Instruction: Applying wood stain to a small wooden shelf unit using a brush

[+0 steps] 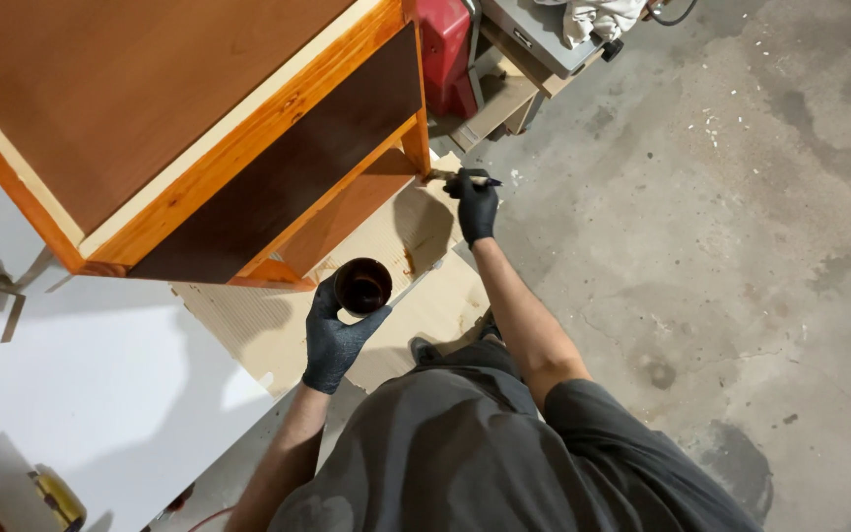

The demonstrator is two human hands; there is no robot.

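My left hand (pixel 335 335), in a black glove, holds a small round cup (pixel 362 286) with dark stain inside. My right hand (pixel 475 205), also gloved in black, grips a thin brush (pixel 445 177) whose tip touches the lower end of the front leg (pixel 416 143) of an orange-brown wooden table (pixel 150 108). The table stands on cardboard sheets (pixel 435 296) laid on the floor. A dark wet patch marks the cardboard just below the brush.
A red machine (pixel 445 54) and a grey machine top with a rag (pixel 544 30) stand behind the table. Grey stained concrete floor (pixel 701 227) spreads to the right. A white panel (pixel 81 394) lies at the left, with a yellowish object (pixel 56 498) at its lower corner.
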